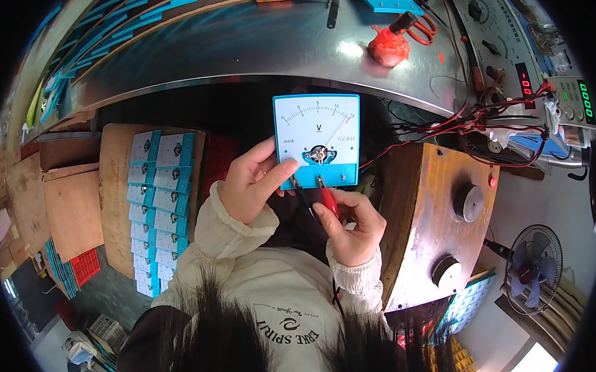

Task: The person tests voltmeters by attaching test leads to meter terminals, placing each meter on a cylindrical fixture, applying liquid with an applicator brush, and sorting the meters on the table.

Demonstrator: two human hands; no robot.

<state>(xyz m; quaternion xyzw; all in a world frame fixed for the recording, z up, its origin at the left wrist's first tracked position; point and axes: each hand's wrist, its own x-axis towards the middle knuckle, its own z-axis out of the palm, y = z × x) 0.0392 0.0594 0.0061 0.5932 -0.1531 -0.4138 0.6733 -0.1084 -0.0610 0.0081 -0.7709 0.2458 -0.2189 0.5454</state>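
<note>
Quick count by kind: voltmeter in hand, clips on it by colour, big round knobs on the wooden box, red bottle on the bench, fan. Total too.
Held voltmeter: 1
Black clip: 1
Red clip: 1
Big round knobs: 2
Red bottle: 1
Fan: 1
Total: 7

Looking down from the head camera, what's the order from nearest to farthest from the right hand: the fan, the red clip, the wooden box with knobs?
1. Red clip: held in the right hand.
2. Wooden box: just right of that hand.
3. Fan: farther right, past the box.
</note>
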